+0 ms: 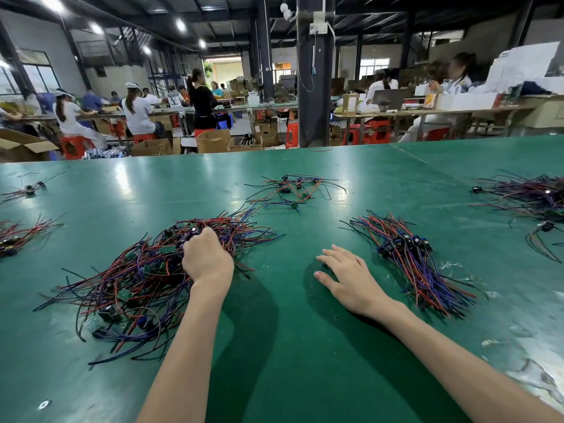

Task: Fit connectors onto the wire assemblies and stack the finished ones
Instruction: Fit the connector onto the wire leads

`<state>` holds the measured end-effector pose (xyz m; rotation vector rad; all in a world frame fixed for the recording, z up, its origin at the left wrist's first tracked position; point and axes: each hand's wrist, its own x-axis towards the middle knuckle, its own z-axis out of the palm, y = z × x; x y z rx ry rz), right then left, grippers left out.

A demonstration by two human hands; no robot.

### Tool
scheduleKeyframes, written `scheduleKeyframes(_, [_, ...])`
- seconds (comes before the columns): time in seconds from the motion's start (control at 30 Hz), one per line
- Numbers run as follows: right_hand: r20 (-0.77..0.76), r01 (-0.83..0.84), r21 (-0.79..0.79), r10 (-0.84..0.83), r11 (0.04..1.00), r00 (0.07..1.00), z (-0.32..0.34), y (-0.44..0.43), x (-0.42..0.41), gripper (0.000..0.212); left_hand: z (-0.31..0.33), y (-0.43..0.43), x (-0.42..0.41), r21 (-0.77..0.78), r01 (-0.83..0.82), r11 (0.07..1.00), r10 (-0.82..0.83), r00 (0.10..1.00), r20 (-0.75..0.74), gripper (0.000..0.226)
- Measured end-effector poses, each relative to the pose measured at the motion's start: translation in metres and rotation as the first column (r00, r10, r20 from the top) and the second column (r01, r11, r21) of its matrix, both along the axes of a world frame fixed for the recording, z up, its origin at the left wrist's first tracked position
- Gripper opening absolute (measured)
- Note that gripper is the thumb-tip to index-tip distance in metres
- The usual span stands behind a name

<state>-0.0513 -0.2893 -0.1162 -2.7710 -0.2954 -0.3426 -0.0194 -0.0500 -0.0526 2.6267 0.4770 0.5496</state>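
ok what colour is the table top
The table top is green, seen in the head view.

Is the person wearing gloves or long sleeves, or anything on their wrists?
No gloves. The left hand and the right hand are both bare. Both forearms are bare too, all the way down to the bottom edge of the picture, so no sleeves show. No watch, bracelet or ring shows on the sides facing the camera.
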Motion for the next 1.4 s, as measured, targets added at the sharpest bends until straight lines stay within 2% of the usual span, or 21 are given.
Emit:
scheduleKeyframes(0.1, [-0.008, -0.01, 0.009, 0.01, 1.0, 1.0, 0.0, 0.0, -0.001, 0.048, 0.002, 0.001, -0.001, -0.052, 0.035, 0.998, -0.025, 0.982, 0.188, 0.032])
scheduleKeyframes(0.27, [-0.018, -0.014, 0.016, 0.014, 1.0, 1.0, 0.002, 0.0, -0.002, 0.049, 0.002, 0.002, 0.002, -0.158, 0.121, 0.98, -0.058, 0.935, 0.351, 0.019])
scheduleKeyframes(0.47, [-0.02, -0.018, 0.032, 0.019, 0.999, 1.0, 0.003, 0.001, -0.004, 0.048, 0.005, 0.0, 0.002, -0.159, 0.195, 0.968, -0.054, 0.778, 0.626, 0.037])
scheduleKeyframes(0.7, [-0.014, -0.022, 0.06, 0.023, 0.998, 1.0, 0.004, 0.002, -0.005, 0.048, 0.01, -0.007, 0.0, -0.185, 0.434, 0.882, -0.167, 0.654, 0.737, 0.036])
scheduleKeyframes(0.77, [0.005, -0.025, 0.098, 0.024, 0.995, 1.0, 0.004, 0.003, -0.006, 0.046, 0.013, -0.014, 0.0, -0.282, 0.534, 0.797, -0.187, 0.662, 0.725, 0.038])
scheduleKeyframes(0.8, [0.02, -0.028, 0.124, 0.026, 0.992, 0.999, 0.005, 0.004, -0.007, 0.045, 0.015, -0.018, -0.001, -0.364, 0.591, 0.72, -0.193, 0.675, 0.712, 0.039])
scheduleKeyframes(0.9, [0.089, -0.06, 0.208, 0.043, 0.976, 0.995, 0.008, 0.01, -0.011, 0.044, 0.021, -0.03, -0.008, -0.599, 0.719, 0.352, -0.212, 0.684, 0.698, 0.041])
scheduleKeyframes(1.03, [0.163, -0.143, 0.338, 0.091, 0.93, 0.982, 0.014, 0.018, -0.016, 0.047, 0.027, -0.04, -0.017, -0.686, 0.727, 0.012, -0.211, 0.673, 0.709, 0.038])
scheduleKeyframes(1.1, [0.188, -0.188, 0.384, 0.123, 0.904, 0.974, 0.017, 0.02, -0.018, 0.046, 0.029, -0.041, -0.02, -0.709, 0.68, -0.187, -0.217, 0.675, 0.705, 0.039])
scheduleKeyframes(1.13, [0.197, -0.21, 0.406, 0.139, 0.889, 0.971, 0.018, 0.022, -0.019, 0.045, 0.029, -0.041, -0.021, -0.714, 0.652, -0.256, -0.233, 0.675, 0.7, 0.039])
scheduleKeyframes(1.2, [0.205, -0.251, 0.474, 0.172, 0.844, 0.964, 0.021, 0.025, -0.021, 0.042, 0.029, -0.046, -0.023, -0.728, 0.609, -0.315, -0.294, 0.666, 0.685, 0.04])
scheduleKeyframes(1.4, [0.212, -0.262, 0.652, 0.161, 0.712, 0.964, 0.029, 0.029, -0.024, 0.031, 0.012, -0.074, -0.032, -0.807, 0.491, -0.328, -0.424, 0.687, 0.59, 0.04])
